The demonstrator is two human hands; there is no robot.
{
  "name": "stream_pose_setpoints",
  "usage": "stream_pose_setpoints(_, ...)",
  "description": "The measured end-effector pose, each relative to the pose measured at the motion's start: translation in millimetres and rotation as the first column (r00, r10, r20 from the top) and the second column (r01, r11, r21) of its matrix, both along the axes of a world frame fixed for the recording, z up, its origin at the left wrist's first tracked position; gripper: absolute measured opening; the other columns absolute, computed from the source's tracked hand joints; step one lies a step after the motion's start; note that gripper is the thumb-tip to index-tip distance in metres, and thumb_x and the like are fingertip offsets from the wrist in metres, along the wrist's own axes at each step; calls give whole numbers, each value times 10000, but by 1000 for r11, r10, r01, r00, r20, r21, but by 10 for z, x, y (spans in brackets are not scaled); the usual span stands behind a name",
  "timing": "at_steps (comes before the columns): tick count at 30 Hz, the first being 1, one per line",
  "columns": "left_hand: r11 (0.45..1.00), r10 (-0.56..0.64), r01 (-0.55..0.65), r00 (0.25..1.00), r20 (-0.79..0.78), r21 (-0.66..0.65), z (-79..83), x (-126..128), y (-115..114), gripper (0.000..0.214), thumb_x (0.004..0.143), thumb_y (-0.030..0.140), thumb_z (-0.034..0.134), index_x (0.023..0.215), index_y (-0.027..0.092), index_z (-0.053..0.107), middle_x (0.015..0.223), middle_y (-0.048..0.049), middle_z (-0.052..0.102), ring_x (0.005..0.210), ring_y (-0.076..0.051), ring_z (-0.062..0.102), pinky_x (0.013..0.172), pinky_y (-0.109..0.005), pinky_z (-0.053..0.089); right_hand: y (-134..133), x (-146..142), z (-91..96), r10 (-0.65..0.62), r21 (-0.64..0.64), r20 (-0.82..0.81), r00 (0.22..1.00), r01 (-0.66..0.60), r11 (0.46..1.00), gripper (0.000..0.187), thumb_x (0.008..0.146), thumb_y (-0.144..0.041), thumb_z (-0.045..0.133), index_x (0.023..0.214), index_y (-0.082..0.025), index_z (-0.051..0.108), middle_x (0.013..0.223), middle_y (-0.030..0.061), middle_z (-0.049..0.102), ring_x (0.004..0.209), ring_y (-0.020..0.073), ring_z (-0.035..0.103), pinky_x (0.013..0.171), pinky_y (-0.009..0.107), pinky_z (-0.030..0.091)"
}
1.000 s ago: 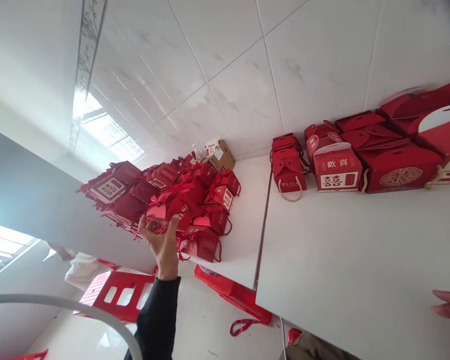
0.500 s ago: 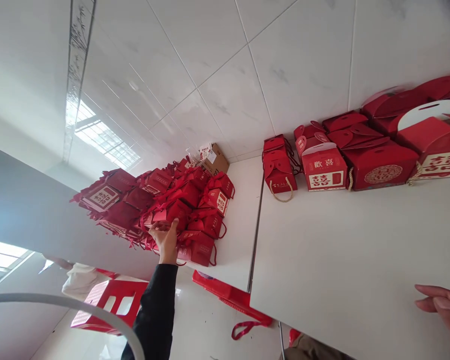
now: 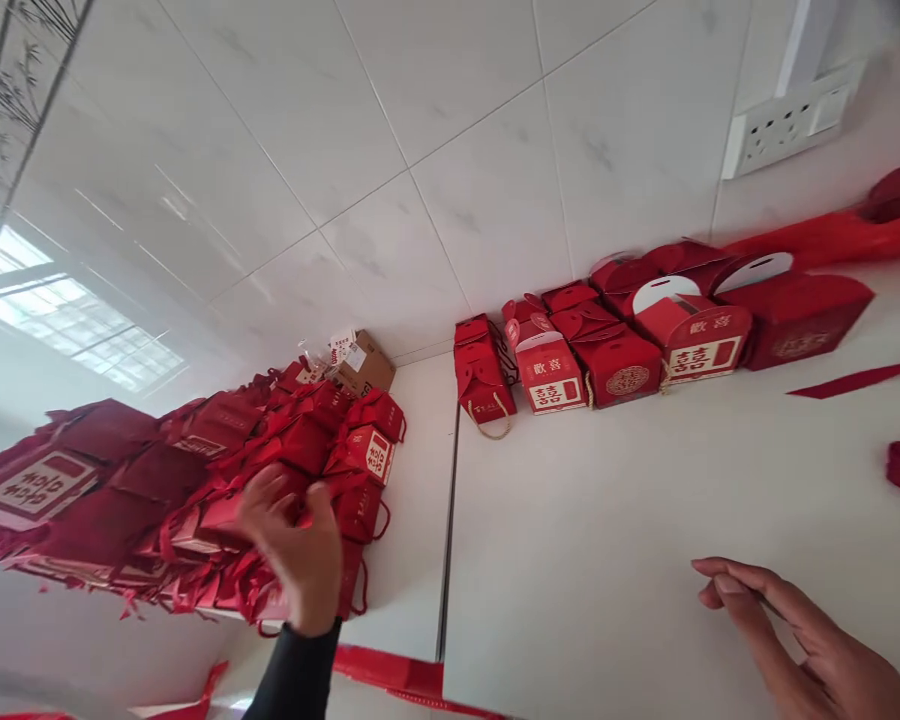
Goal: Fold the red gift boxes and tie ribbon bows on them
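Observation:
My left hand point(image 3: 296, 550) is raised in front of a stack of red gift boxes point(image 3: 300, 440) with ribbons and cord handles. Its thumb and fingers are spread with nothing between them, though motion blurs them. Behind the hand, the stack is partly hidden. My right hand point(image 3: 810, 640) hovers over the white table point(image 3: 570, 530) at the lower right. Its thumb and fingers come together at the tips, and no object shows in them. Closer to the wall stands a row of red gift boxes with rope handles, among them one with a white-and-gold label point(image 3: 555, 392).
A small cardboard box point(image 3: 367, 365) stands behind the stack, against the tiled wall. A dark gap point(image 3: 448, 540) separates the two tabletops. Red ribbon point(image 3: 862, 378) lies at the right, below a wall socket point(image 3: 791, 120). Something red point(image 3: 390, 670) shows below the table edge.
My view has turned right, bringing the socket and ribbon into sight. My left hand was touching a gift box in the stack and now shows spread fingers. More of my right hand is visible.

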State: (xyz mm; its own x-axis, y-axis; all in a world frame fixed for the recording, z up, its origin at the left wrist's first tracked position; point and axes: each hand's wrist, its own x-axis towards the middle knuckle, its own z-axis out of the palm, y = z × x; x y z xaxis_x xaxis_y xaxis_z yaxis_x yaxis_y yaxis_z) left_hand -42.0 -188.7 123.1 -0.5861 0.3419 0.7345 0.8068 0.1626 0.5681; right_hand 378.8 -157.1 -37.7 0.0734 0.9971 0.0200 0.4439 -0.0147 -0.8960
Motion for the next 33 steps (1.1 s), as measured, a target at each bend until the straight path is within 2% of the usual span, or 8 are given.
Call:
stream_pose_setpoints(3, 948, -259, 283, 952, 162, -146, -288, 416, 616, 516, 844, 322, 636, 1320, 223, 464, 1320, -122, 510, 1180, -247, 555, 982, -401, 500, 42, 38, 31, 60, -59, -58, 996, -64, 996, 547, 868, -736, 511, 1030, -270, 744, 875, 64, 762, 686, 224, 707, 438, 244, 501)
stream_pose_setpoints(6, 895, -337, 394, 904, 262, -211, -539, 687, 1260, 507, 845, 300, 631, 1324, 202, 494, 1291, -150, 571, 1085, -249, 627, 891, -403, 555, 35, -4, 103, 10, -33, -110, 994, -14, 999, 534, 896, -708, 491, 1032, -250, 729, 839, 47, 734, 563, 176, 621, 452, 242, 480)
stream_pose_setpoints(9, 867, -368, 438, 884, 287, -238, -634, 841, 1730, 482, 873, 294, 603, 1337, 180, 537, 1308, -173, 582, 1180, -291, 604, 997, -478, 521, 19, -83, 162, -29, -17, -153, 988, 26, 1000, 506, 921, -681, 486, 1027, -239, 708, 798, 18, 691, 463, 130, 488, 427, 241, 413)
stream_pose_setpoints(12, 821, -420, 496, 860, 290, -284, -626, 941, 1942, 402, 874, 277, 600, 1264, 183, 631, 1299, -161, 599, 1285, -309, 552, 1102, -486, 458, 29, -125, 216, -30, -15, -184, 982, 28, 999, 494, 938, -660, 481, 1033, -227, 698, 763, 11, 660, 457, 125, 450, 429, 242, 392)
stream_pose_setpoints(18, 732, -487, 575, 817, 308, -366, -666, 1148, 1713, 524, 814, 220, 603, 1336, 182, 621, 1301, -160, 562, 1210, -311, 594, 1123, -510, 453, 30, -172, 422, -5, 30, -247, 969, 13, 999, 455, 976, -587, 458, 1009, -200, 697, 766, 37, 664, 590, 165, 553, 479, 243, 393)
stream_pose_setpoints(22, 693, -527, 592, 805, 271, -411, -751, 1373, 1136, 612, 864, 354, 577, 1458, 214, 531, 1347, -164, 530, 1178, -330, 609, 1059, -545, 499, 13, -216, 463, -39, 29, -213, 976, 47, 998, 442, 993, -565, 435, 1018, -211, 698, 794, 31, 698, 565, 150, 559, 486, 243, 406)
stream_pose_setpoints(27, 705, -536, 601, 799, 272, -376, -821, 1513, 466, 903, 859, 564, 618, 1618, 275, 226, 1524, -183, 431, 1323, -395, 521, 1036, -622, 496, 192, 73, 504, -238, 97, -111, 965, 249, 964, 448, 975, -534, 407, 1106, -189, 661, 966, 104, 731, 829, 226, 661, 685, 313, 517)
stream_pose_setpoints(33, 619, -585, 753, 631, 509, -222, -794, 1450, 550, 1084, 758, 579, 745, 1625, 322, 147, 1657, -140, 289, 1481, -395, 369, 1154, -637, 387, 728, 638, 545, -425, 206, 122, 897, 396, 895, 297, 825, -273, 515, 1032, -179, 706, 1195, 158, 681, 1217, 349, 531, 1076, 555, 348)
